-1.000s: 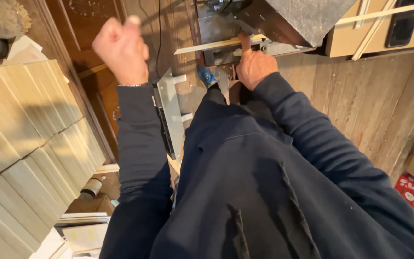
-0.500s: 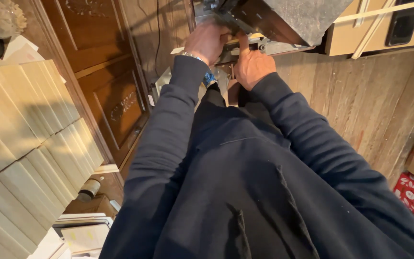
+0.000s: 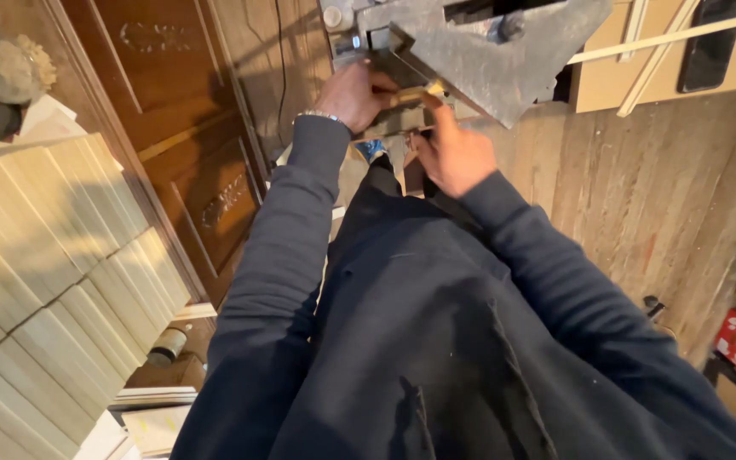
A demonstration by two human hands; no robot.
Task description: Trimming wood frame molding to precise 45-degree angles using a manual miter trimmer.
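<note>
Stacked pale cream moulded boards point(image 3: 53, 281) lie far left, beside a dark brown panelled wooden door point(image 3: 189, 162). The left hand point(image 3: 358, 92) grips a thin yellowish wooden strip point(image 3: 419, 92) under the grey metal machine plate point(image 3: 504, 51). The right hand point(image 3: 451, 155) pinches that strip, forefinger extended.

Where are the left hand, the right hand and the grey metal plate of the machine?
left hand point(image 3: 355, 92), head view, on the back of the hand.
right hand point(image 3: 451, 155), head view, on the back of the hand.
grey metal plate point(image 3: 504, 55), head view, on its flat face.
</note>
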